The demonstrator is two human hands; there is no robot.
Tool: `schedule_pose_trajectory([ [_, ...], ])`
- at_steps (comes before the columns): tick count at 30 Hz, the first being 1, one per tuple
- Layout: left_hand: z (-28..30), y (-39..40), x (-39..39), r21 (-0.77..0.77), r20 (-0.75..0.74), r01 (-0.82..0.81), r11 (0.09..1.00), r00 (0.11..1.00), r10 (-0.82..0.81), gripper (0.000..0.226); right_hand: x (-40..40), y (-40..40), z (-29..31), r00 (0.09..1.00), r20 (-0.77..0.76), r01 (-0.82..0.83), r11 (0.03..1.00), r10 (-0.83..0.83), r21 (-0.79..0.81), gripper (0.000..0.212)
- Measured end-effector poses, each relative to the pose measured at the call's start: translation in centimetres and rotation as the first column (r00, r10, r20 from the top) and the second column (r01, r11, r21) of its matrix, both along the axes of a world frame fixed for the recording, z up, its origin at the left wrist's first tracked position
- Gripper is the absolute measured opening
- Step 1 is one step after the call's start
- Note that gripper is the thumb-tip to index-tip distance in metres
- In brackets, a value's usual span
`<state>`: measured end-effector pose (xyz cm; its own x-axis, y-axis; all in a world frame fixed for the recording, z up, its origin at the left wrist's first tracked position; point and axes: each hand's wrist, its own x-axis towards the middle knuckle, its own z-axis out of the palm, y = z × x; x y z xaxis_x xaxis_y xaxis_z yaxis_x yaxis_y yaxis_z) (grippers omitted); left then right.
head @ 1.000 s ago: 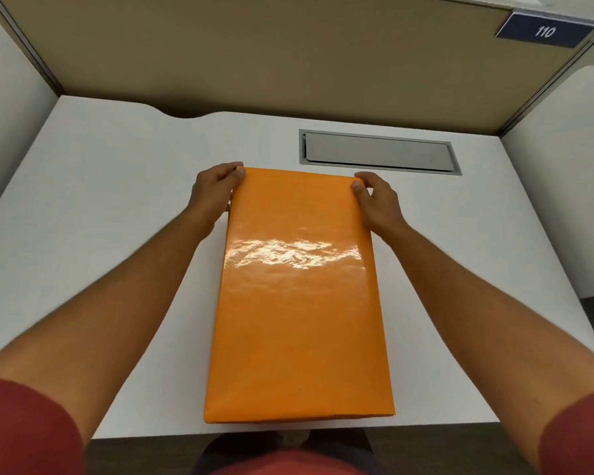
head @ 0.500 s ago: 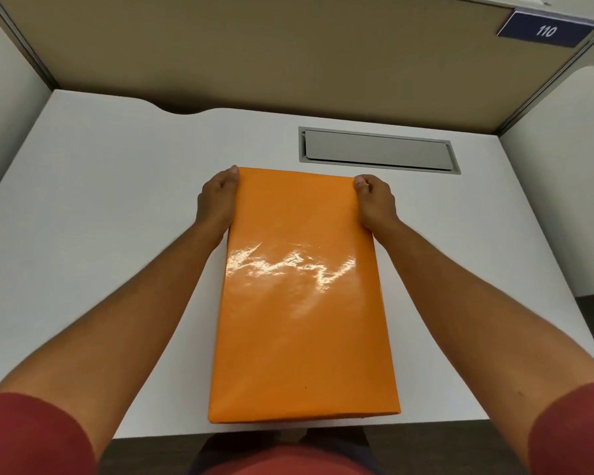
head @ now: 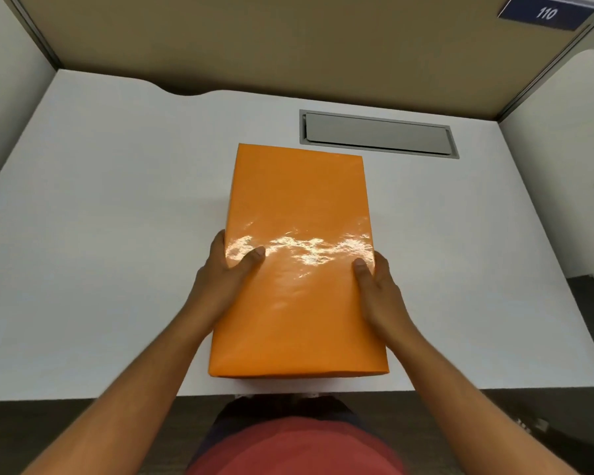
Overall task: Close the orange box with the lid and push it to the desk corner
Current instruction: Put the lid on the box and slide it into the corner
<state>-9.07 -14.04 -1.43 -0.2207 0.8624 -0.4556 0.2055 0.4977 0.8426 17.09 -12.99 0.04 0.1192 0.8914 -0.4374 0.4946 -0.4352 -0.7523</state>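
On the white desk (head: pixel 117 234), just short of the grey hatch (head: pixel 378 133) set into its top, lies the orange box (head: pixel 299 303), lengthwise away from the person. Its glossy lid (head: pixel 299 186) is on and covers the whole top, with a bright band of glare across the middle. The far right corner of the box sits just below the hatch's near left corner; whether the two touch cannot be told. The near end of the box lies close to the desk's front edge, on the side away from the hatch.

The left hand (head: pixel 223 279) clasps the left long side of the box about midway along, thumb laid on top of the lid and fingers wrapped down the side. The right hand (head: pixel 378 289) clasps the right long side opposite it in the same way, thumb on the lid, fingers out of sight down the side. Both forearms reach in from the bottom of the view, past a red shirt (head: pixel 295 447).

Beyond the hatch a tan partition (head: pixel 254 39) stands along the back of the desk, carrying a dark blue sign (head: pixel 546 13) reading 110 at its upper right. Both back corners of the desk, left and right of the hatch, are bare, and the box is well apart from either.
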Motion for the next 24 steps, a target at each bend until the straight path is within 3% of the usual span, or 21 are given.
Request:
schedule_pose_trajectory([
  [9, 0.7, -0.8, 1.7, 0.027, -0.186, -0.038, 0.999, 0.982, 0.042, 0.080, 0.8, -0.6, -1.1, 0.993, -0.112, -0.037, 0.996, 0.046, 0.085, 0.063],
  [18, 1.4, -1.2, 1.8, -0.060, -0.081, -0.071, 0.996, 0.994, 0.066, 0.098, 1.4, -0.8, -1.3, 0.988, -0.151, -0.023, 0.999, 0.030, 0.047, 0.096],
  [24, 1.2, -1.2, 1.6, -0.065, -0.072, -0.073, 0.995, 0.995, 0.068, 0.106, 1.4, -0.6, -1.0, 0.988, -0.151, -0.028, 0.999, 0.033, 0.037, 0.088],
])
